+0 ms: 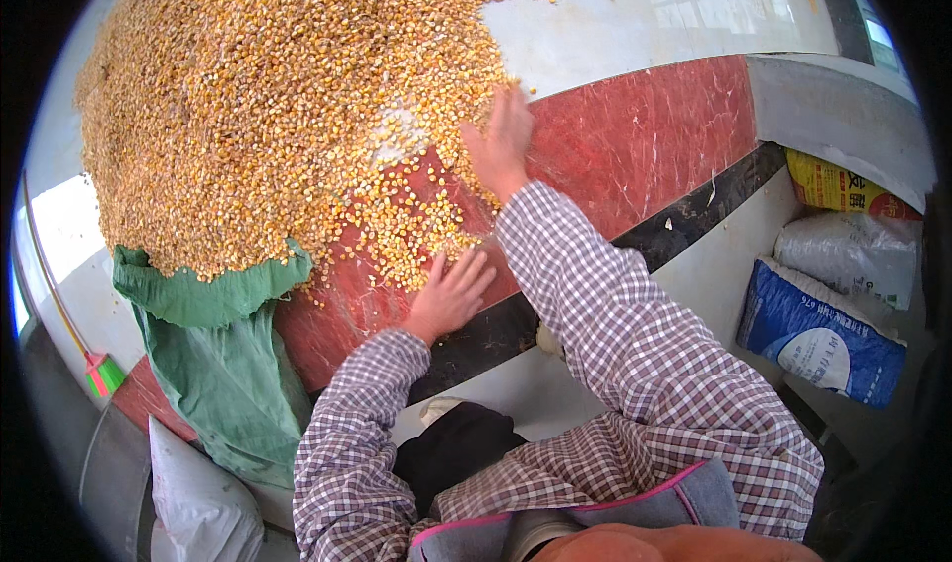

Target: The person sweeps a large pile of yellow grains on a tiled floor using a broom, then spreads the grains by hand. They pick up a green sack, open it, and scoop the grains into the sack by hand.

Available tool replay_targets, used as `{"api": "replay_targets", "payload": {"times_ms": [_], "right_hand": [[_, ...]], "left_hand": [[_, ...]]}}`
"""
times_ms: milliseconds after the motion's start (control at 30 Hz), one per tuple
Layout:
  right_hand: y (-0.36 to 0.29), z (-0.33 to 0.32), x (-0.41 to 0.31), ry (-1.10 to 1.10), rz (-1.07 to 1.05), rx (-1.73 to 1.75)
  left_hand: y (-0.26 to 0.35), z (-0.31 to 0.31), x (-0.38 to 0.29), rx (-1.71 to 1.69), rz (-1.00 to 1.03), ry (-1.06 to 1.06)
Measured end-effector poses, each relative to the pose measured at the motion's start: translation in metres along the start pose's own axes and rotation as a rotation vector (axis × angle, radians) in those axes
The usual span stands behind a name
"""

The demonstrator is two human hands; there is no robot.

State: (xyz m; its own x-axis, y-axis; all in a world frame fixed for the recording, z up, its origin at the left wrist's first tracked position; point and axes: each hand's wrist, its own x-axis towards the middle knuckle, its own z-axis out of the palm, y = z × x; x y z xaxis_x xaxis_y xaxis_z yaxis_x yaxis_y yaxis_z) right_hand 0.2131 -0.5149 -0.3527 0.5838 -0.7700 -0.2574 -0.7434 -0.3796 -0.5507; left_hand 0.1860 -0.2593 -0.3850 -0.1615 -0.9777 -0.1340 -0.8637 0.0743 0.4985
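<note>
A large heap of corn kernels [260,115] covers the upper left of the tiled floor. My right hand [502,141], a little blurred, lies with its fingers spread at the heap's right edge, on the red marble-patterned tile band [639,138]. Lower down, my left hand [450,294] rests palm down with fingers apart, its tips at scattered kernels on the same red band. A green woven sack [223,368] lies to the left, its folded-back mouth against the heap with kernels along its rim. What is under my palms is hidden.
At left stand a broom with green and pink bristles [104,374] and a white sack [201,495]. Right, below a grey ledge [840,108], lie a yellow printed bag [840,186], a clear plastic bag [848,249] and a blue printed sack [822,331]. A black tile strip [476,350] borders the red band.
</note>
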Motion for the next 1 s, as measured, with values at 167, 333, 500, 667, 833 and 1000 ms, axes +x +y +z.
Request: {"api": "replay_targets", "payload": {"times_ms": [167,333,500,667,833,1000], "right_hand": [[0.015,0.003,-0.030,0.245,-0.165,0.160],[0.086,0.007,-0.146,0.142,0.067,0.060],[0.073,-0.015,-0.098,0.246,-0.142,-0.051],[0.019,-0.017,-0.005,0.015,-0.249,-0.078],[0.005,-0.034,0.011,-0.071,-0.177,-0.120],[0.036,-0.060,-0.002,-0.009,-0.052,0.139]], "left_hand": [[-0.093,-0.067,0.058,-0.004,-0.311,-0.027],[-0.155,-0.124,0.060,0.351,-0.566,0.215],[-0.047,-0.082,0.018,0.071,-0.316,0.273],[0.041,-0.005,-0.017,-0.084,-0.080,0.049],[0.029,0.001,-0.019,-0.039,-0.163,0.108],[-0.010,-0.016,-0.075,-0.045,-0.437,0.240]]}}
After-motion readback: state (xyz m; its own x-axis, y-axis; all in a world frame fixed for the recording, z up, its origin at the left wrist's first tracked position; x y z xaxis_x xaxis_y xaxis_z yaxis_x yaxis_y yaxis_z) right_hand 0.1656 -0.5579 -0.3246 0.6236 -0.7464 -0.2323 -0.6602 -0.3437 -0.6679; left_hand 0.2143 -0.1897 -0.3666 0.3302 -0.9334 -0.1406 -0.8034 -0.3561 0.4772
